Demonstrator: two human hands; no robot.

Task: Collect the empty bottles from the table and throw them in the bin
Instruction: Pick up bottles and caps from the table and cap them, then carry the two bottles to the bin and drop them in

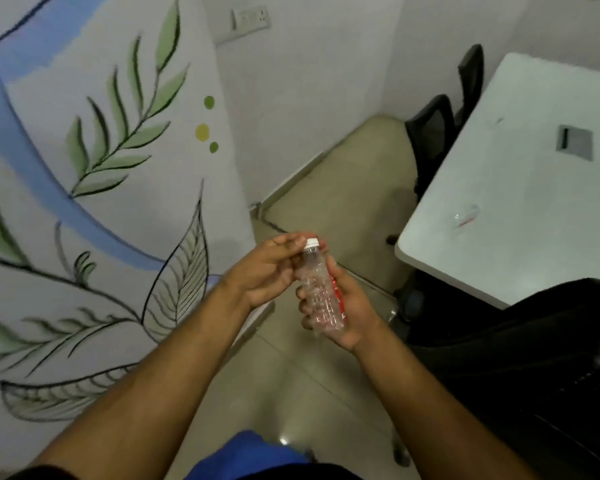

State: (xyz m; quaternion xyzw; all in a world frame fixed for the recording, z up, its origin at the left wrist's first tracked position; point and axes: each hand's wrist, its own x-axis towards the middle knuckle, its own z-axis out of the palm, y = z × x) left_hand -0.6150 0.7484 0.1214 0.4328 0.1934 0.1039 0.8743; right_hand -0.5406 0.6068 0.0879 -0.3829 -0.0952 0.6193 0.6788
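A clear, crinkled plastic bottle [321, 289] with a red label and a white cap [312, 242] is held upright in front of me over the floor. My right hand [347, 306] wraps around its lower body. The fingertips of my left hand [274, 268] pinch the cap at the top. Another small clear bottle with a red label [466, 216] lies on the white table [520, 209] at the right, near its front corner. No bin is in view.
A wall painted with green leaves and a blue band fills the left side. Black office chairs [433, 133] stand behind the table, and another black chair [534, 358] is at my right. Beige tiled floor [326, 188] runs between wall and table.
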